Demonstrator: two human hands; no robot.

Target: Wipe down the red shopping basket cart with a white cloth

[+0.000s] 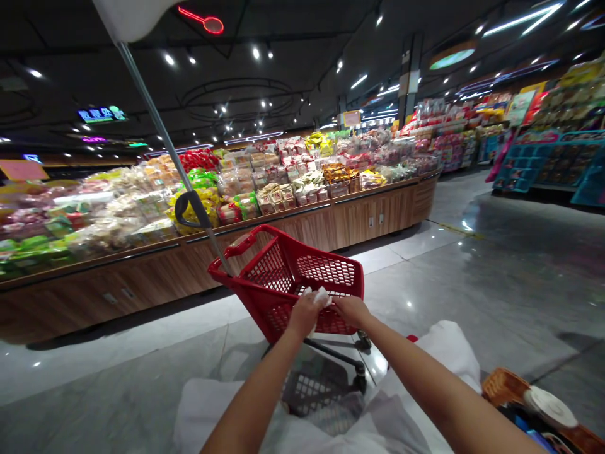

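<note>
Supermarket aisle, from left to right. At far left, a pink sign (24, 170) stands above packets (118, 211) heaped along a wood-fronted display stand (350, 221), which runs across the view towards the right. A slanting metal pole (161, 126) crosses in front of the packets; it bears a dark looped grip (191, 210), and its lower end meets the handle end of a red cart (255, 308). The cart, with latticed walls, stands on the grey floor (472, 284) between the stand and the person. Over its near side, the left hand (306, 313) is closed around a crumpled white tissue (322, 296). The right hand (350, 310) is just beside it, fingers curled and pointing towards the tissue; whether they grip it cannot be told, nor whether either hand touches the cart. White cloth (449, 353) spreads below the forearms. At lower right lies a brown basket (505, 384), with a round white object (551, 405) beside it. Blue racks (520, 164) of goods occupy the upper right.
</note>
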